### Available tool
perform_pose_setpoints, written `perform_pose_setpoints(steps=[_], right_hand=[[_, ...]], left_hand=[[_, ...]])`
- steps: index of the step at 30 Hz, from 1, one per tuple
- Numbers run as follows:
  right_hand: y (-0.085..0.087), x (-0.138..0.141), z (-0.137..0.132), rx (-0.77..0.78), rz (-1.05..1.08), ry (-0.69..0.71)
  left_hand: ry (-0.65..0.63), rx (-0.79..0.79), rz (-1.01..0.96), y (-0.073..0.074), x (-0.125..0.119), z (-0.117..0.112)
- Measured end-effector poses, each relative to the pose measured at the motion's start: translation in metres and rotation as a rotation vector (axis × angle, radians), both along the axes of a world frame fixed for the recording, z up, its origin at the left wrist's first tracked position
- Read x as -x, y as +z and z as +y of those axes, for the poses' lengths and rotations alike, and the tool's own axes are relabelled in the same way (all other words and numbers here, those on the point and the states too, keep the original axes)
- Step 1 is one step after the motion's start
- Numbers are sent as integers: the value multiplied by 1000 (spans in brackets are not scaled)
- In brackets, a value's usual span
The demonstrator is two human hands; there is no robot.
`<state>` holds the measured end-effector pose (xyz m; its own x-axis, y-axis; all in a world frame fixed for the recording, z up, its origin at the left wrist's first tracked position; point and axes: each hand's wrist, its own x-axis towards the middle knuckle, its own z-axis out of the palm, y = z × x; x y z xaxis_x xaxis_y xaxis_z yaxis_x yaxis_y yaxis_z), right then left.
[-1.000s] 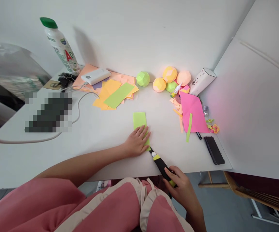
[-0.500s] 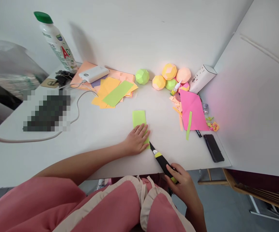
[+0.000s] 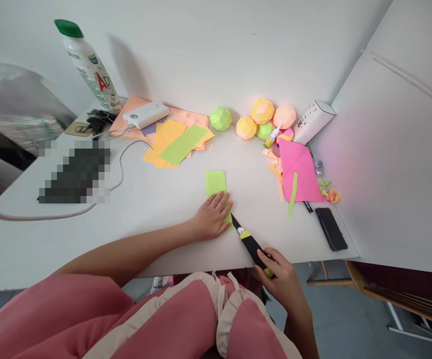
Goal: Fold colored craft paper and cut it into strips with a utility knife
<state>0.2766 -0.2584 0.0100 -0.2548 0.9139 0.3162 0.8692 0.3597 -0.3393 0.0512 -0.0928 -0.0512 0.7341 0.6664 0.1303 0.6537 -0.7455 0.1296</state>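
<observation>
My left hand (image 3: 212,216) lies flat, fingers stretched out, on the near end of a light green paper strip (image 3: 216,182) on the white table (image 3: 156,214). My right hand (image 3: 281,279) is closed round the handle of a black and yellow utility knife (image 3: 249,242). The knife's blade tip touches the strip's near right edge, just beside my left fingertips.
Several coloured paper sheets (image 3: 174,139) and a white power bank (image 3: 145,115) lie at the back left, beside a green-capped bottle (image 3: 87,62). Paper balls (image 3: 263,117), a glue bottle (image 3: 271,137), a pink sheet (image 3: 299,169) and a black phone (image 3: 331,228) sit right. A white cable (image 3: 120,164) crosses left.
The knife and my right hand have moved slightly forward, bringing the blade up along the strip's edge. My left hand stays pressed on the paper.
</observation>
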Motion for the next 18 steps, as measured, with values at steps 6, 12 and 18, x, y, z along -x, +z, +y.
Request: perform_pose_setpoints(steps=[6,12,18], right_hand=[[-3,0,11,-12,-31,5],[-5,-1,11,-18,-38,-7],[-7,2,24,-18,-23,6]], left_hand=[[0,-7,22,0,0,0],[6,1,43,2,-1,0],[6,16,33,1,-1,0]])
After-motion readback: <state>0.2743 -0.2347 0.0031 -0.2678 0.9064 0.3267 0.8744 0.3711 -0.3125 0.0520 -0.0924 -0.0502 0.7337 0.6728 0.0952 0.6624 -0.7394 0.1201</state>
